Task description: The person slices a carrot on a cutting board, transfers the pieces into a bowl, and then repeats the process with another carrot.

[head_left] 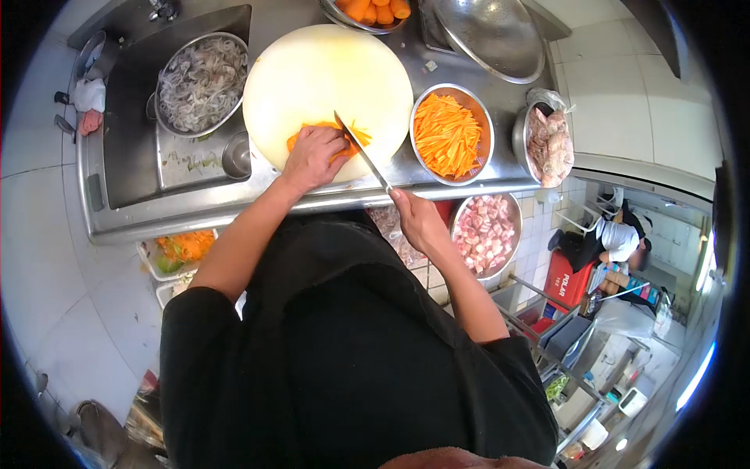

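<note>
A round, pale cutting board (324, 78) lies on the steel counter in front of me. My left hand (316, 156), its fingers bent, presses down on orange carrot pieces (292, 141) near the board's front edge and hides most of them. In my right hand (422, 221) is the handle of a knife (366, 155). Its blade slants up and left across the board, just right of my left fingers, beside thin carrot strips (361, 134). To the right of the board, a steel colander (489, 148) holds a heap of carrot strips.
Left, a sink (129, 125) holds a pot (162, 117) of greyish strips. Peeled carrots (375, 11) fill a bowl behind the board. Raw poultry (551, 148) sits in a bowl at right. Diced meat (486, 234) stands lower down. Another person (617, 241) is at far right.
</note>
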Available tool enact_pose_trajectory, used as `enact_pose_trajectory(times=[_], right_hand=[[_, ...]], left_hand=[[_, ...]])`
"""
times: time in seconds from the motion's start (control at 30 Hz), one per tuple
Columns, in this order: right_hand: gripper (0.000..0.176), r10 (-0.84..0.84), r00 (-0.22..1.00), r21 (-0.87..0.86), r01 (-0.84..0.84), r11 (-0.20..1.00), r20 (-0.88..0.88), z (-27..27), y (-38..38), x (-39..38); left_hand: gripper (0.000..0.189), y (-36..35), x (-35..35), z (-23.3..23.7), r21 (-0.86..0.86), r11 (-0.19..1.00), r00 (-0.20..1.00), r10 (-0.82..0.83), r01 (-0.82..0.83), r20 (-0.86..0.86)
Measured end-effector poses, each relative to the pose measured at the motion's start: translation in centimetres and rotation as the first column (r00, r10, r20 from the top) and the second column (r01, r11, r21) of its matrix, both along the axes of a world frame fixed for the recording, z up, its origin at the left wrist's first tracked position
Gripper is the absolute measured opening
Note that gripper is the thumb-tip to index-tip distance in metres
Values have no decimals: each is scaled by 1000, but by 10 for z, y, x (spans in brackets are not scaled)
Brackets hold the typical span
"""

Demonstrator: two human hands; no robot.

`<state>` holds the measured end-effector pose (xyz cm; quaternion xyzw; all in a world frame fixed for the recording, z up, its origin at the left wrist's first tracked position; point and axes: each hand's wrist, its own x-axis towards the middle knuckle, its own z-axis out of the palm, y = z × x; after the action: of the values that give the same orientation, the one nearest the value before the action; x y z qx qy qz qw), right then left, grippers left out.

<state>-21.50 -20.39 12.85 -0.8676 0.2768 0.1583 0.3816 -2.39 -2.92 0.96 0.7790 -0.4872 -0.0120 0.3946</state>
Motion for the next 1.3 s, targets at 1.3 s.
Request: enact_pose_trajectory(times=[1.3], right_hand=[[59, -1, 998, -8, 1, 1000, -69, -6, 20, 22]], left_hand=[[32, 20, 5, 6, 120, 992, 999, -38, 38, -6]])
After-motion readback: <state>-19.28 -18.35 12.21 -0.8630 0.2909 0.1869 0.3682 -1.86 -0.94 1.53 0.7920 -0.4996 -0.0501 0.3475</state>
